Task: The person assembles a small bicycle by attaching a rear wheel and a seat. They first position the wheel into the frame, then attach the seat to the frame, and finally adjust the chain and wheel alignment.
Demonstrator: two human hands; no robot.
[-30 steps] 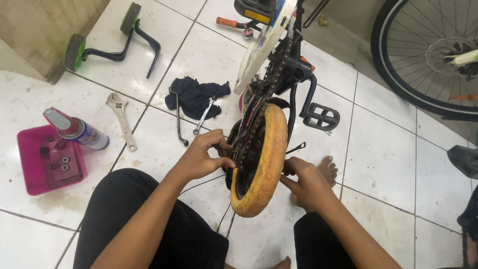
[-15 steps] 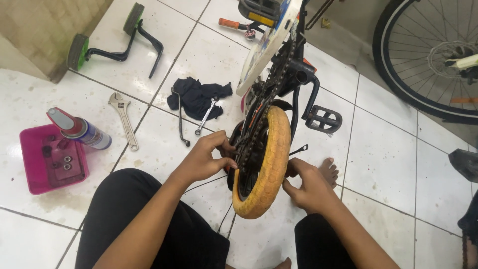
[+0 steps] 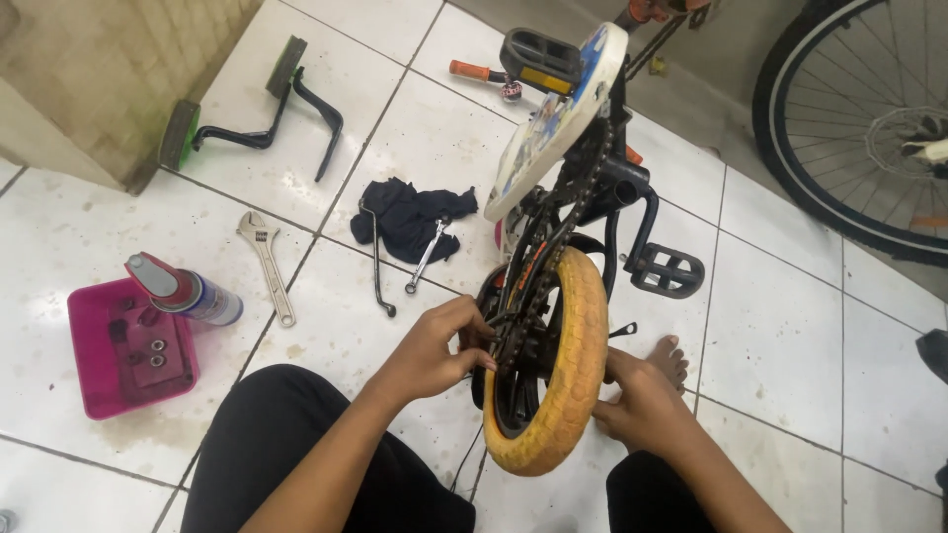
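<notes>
The small bike is upside down on the tiled floor, its yellow wheel standing up between the person's knees. The left hand has its fingers curled in at the hub from nine o'clock, right against the chain; they look pinched on something small there, though I cannot make out what. The right hand is pressed on the far side of the tyre at about four o'clock, its grip hidden by the rubber, so I cannot tell if it is closed.

The worry, to my eye, is those left fingertips: if the wheel turns or the pedal swings, the chain could nip them against the sprocket. A bare foot sits just beyond the tyre and could be caught if the bike tips. The wrench, spanners on the black rag and the spray can leaning in the pink tray lie at ten o'clock, well apart; small parts could roll away.
</notes>
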